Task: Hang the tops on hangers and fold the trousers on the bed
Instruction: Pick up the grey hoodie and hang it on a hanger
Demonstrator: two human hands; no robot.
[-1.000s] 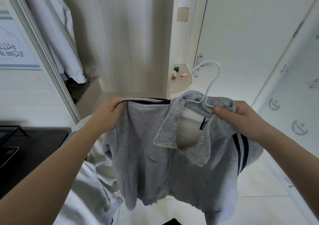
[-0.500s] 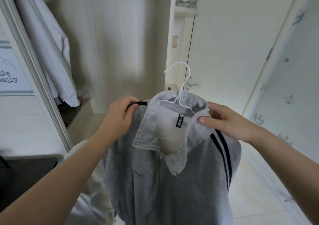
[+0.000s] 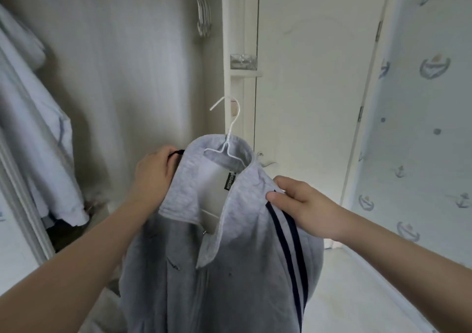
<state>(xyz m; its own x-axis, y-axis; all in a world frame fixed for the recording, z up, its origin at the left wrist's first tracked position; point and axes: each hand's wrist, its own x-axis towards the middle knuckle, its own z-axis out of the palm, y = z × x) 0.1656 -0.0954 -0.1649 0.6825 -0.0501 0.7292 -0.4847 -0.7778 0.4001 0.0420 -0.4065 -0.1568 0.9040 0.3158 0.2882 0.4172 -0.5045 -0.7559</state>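
my left grip [image 3: 153, 177] grasps one shoulder of the grey striped zip top [image 3: 229, 281] | my right grip [image 3: 304, 205] pinches the other | top sits on white wire hanger [image 3: 227, 141], held up before the wardrobe | to do, I judge: hook it by the spare hangers [image 3: 203, 13]; trousers unseen

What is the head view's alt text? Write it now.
Two hands hold a grey collared top on a white wire hanger: the left hand grips one shoulder, the right hand pinches the other by two dark stripes. Spare hangers hang above, a white door behind.
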